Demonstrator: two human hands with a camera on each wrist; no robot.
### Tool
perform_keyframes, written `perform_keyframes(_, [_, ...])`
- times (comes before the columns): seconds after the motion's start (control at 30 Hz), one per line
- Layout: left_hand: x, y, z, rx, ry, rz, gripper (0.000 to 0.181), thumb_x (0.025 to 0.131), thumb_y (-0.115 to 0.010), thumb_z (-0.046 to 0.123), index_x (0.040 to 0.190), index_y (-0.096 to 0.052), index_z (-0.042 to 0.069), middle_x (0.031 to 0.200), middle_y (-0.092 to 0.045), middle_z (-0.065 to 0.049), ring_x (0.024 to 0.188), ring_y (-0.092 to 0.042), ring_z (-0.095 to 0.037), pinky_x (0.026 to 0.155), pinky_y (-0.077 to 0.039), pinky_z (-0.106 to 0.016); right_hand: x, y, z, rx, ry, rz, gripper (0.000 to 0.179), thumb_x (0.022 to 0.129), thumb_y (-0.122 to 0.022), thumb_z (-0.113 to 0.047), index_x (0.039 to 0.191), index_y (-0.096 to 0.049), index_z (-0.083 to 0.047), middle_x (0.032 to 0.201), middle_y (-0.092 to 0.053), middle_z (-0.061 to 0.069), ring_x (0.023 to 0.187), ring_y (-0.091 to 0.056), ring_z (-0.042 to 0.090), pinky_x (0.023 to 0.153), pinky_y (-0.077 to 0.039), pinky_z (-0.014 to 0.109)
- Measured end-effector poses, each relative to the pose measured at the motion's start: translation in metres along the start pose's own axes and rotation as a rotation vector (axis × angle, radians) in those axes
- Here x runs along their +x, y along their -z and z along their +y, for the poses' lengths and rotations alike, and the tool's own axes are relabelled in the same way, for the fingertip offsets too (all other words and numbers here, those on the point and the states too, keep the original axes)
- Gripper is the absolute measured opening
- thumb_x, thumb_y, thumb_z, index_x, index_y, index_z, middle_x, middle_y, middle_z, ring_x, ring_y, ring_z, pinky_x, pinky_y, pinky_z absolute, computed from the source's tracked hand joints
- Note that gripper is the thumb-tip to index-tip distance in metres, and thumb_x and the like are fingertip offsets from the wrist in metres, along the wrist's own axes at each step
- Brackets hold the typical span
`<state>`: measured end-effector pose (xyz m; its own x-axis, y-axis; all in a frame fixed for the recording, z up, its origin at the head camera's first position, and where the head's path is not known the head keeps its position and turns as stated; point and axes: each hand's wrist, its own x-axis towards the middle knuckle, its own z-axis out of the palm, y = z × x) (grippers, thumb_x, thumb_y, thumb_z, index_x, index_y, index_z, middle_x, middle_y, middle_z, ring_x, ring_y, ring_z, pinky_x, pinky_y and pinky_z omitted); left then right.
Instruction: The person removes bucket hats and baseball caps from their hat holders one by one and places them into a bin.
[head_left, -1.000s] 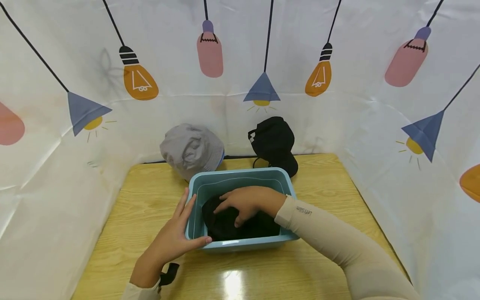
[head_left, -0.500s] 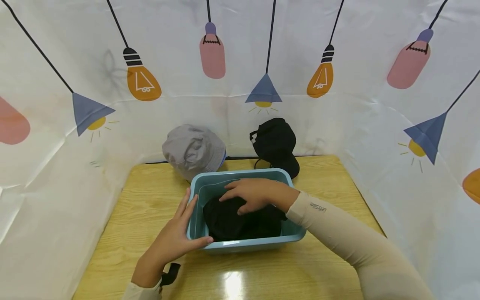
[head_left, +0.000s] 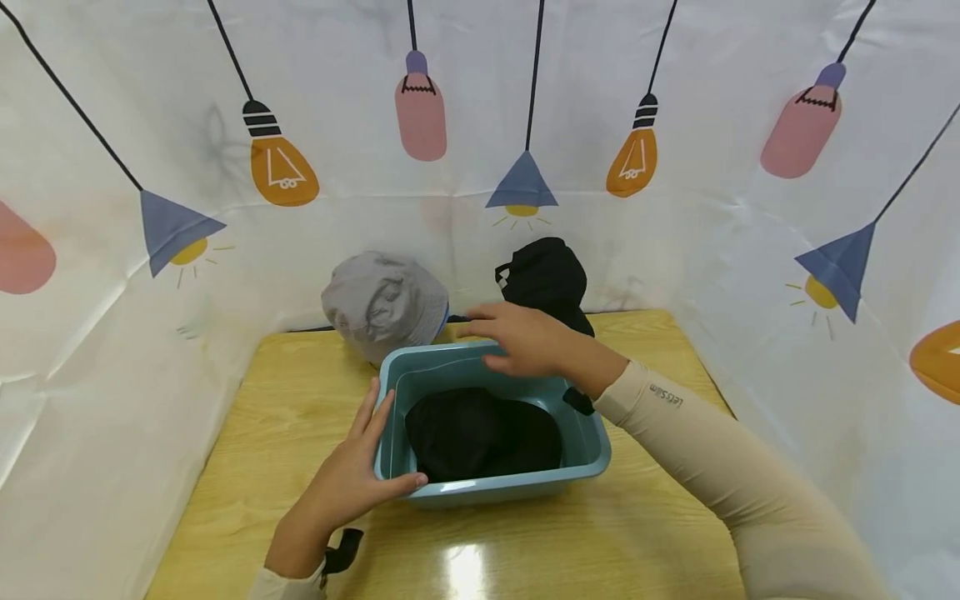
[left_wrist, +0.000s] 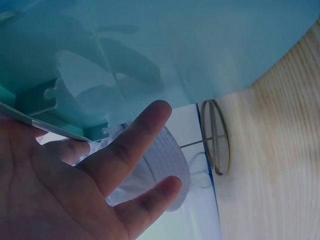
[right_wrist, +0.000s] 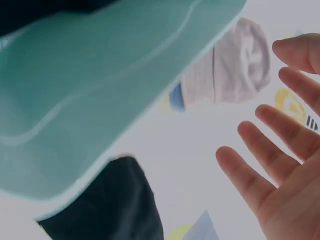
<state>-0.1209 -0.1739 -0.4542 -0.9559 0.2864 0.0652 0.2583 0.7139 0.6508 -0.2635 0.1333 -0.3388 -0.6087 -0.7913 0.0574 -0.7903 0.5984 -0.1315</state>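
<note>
A light blue plastic bin (head_left: 431,373) stands on the table, with black caps or a folded black hat (head_left: 465,433) lying inside. My left hand (head_left: 341,479) rests at its near left corner, fingers straight along the outer side and thumb across the front rim. In the left wrist view, the left fingers (left_wrist: 127,142) stretch out beside the bin wall. Over the bin's far rim hovers my right hand (head_left: 525,337), holding nothing. Its fingers (right_wrist: 272,157) are spread and slightly bent in the right wrist view. A black cap (head_left: 546,271) behind it is partly hidden.
A grey bucket hat (head_left: 382,304) sits behind the bin at the back left, on a wire stand (left_wrist: 216,137). The wooden table (head_left: 300,400) ends at a white sheet (head_left: 450,225) printed with lamps, which rises at the back and sides.
My right hand has risen out of the bin and moved back over its far rim, leaving the black headwear inside. My left hand stays at the bin's corner.
</note>
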Motion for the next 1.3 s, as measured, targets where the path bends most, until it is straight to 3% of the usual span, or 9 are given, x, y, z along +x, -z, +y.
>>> perform_keyframes(0.17, [-0.003,-0.001,0.000,-0.006,0.017,-0.007,0.118,0.080,-0.078,0.069,0.168,-0.008,0.033,0.175,0.011,0.008,0.144,-0.045,-0.047,0.096,-0.051,-0.067,0.000,0.011,0.008,-0.032,-0.067,0.022,0.050,0.100,-0.067,-0.029,0.149,-0.057,-0.027,0.162,-0.044,0.003,0.147,-0.045,0.027,0.112,-0.048,0.049])
perform_keyframes(0.37, [0.001,0.000,0.000,0.020,-0.013,0.005,0.117,0.080,-0.077,0.069,0.167,-0.006,0.037,0.175,0.010,0.004,0.141,-0.049,-0.047,0.093,-0.053,-0.066,-0.001,0.025,0.014,-0.077,-0.106,0.043,0.051,0.100,-0.065,-0.030,0.150,-0.056,-0.028,0.165,-0.040,0.006,0.148,-0.043,0.030,0.110,-0.049,0.050])
perform_keyframes(0.6, [0.003,0.000,0.000,0.017,-0.017,0.002,0.117,0.080,-0.078,0.069,0.167,-0.005,0.038,0.175,0.011,0.006,0.140,-0.050,-0.046,0.093,-0.054,-0.064,0.000,0.039,0.033,-0.153,-0.162,0.100,0.051,0.100,-0.064,-0.030,0.150,-0.055,-0.024,0.166,-0.036,0.013,0.149,-0.041,0.036,0.117,-0.041,0.054])
perform_keyframes(0.8, [-0.001,-0.001,0.000,0.008,-0.009,0.005,0.117,0.080,-0.079,0.066,0.167,-0.007,0.038,0.175,0.010,0.006,0.140,-0.050,-0.047,0.093,-0.054,-0.065,0.002,0.041,0.055,-0.192,-0.227,0.194,0.052,0.099,-0.067,-0.031,0.149,-0.057,-0.021,0.163,-0.039,0.018,0.145,-0.045,0.042,0.112,-0.044,0.060])
perform_keyframes(1.3, [-0.003,-0.001,-0.003,0.011,-0.005,0.010,0.116,0.080,-0.078,0.068,0.167,-0.007,0.038,0.175,0.009,0.006,0.139,-0.051,-0.046,0.091,-0.055,-0.064,0.014,0.030,0.085,-0.153,-0.469,0.190,0.067,0.100,-0.064,-0.040,0.160,-0.041,-0.022,0.170,-0.022,0.018,0.153,-0.029,0.043,0.121,-0.031,0.062])
